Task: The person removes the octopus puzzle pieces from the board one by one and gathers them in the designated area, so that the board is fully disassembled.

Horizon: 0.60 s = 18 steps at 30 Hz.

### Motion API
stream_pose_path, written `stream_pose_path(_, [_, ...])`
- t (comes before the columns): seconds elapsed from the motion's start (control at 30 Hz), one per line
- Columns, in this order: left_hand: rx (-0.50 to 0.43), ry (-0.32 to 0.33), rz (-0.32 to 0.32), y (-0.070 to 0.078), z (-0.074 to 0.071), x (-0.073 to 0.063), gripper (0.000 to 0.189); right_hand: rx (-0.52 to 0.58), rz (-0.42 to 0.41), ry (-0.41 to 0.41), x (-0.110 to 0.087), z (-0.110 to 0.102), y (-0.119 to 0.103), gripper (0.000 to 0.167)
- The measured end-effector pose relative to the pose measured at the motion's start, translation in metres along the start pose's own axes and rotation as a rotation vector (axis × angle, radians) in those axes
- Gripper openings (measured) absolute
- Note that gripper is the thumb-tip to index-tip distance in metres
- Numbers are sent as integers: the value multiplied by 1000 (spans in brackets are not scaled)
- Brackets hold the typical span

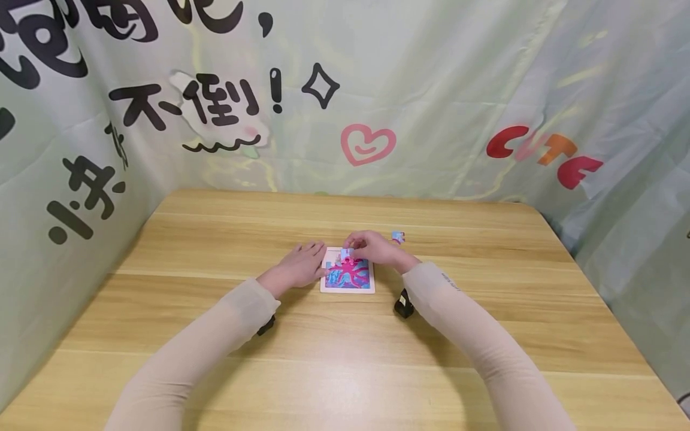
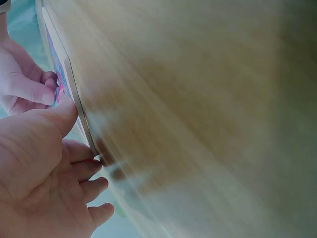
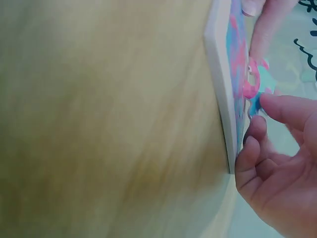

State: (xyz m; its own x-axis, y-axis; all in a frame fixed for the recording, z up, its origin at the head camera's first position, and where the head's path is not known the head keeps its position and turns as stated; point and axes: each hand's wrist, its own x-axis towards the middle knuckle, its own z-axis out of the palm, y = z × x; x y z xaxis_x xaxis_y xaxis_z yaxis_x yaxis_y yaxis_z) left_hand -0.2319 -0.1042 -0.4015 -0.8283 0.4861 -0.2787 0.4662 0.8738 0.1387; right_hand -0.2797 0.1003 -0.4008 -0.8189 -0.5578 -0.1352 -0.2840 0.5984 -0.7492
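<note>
A framed jigsaw puzzle (image 1: 347, 278) with a pink octopus on blue and purple lies on the table. Bare board shows at its upper left. My right hand (image 1: 369, 246) pinches a puzzle piece (image 3: 256, 82), pink and light blue, between thumb and fingers, tilted up over the upper part of the puzzle. Along the left side, my left hand (image 1: 303, 263) lies with fingers extended, and in the left wrist view its thumb (image 2: 67, 116) rests at the frame's edge. A loose puzzle piece (image 1: 398, 237) lies beyond the right hand.
The wooden table (image 1: 345, 359) reaches back to a printed curtain (image 1: 431, 90), which also hangs at both sides. Near my right sleeve sits a small black object (image 1: 403, 304), and another dark object (image 1: 266, 326) shows under the left sleeve.
</note>
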Motion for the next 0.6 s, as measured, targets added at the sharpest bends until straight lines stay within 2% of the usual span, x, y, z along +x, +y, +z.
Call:
stream_pose_path(0.13, [-6,2,-1,1,-1,0,67,36,17,12,-1,-3,2,15])
stream_pose_path(0.27, [-5,-3,-5,1,-1,-1,66,39,44,55,-2,-3,4,10])
stream_pose_path(0.37, [7,-11,-8,1,-1,-2,65,86,73,90,-5,-5,3,10])
stream_pose_path(0.5, [17,-13,-5,1,0,-1,65,174,102,141,-14,-16,5,12])
stream_pose_path(0.6, [20,-10,-1,1,0,-1,65,192,128,191,-21,-30,12,14])
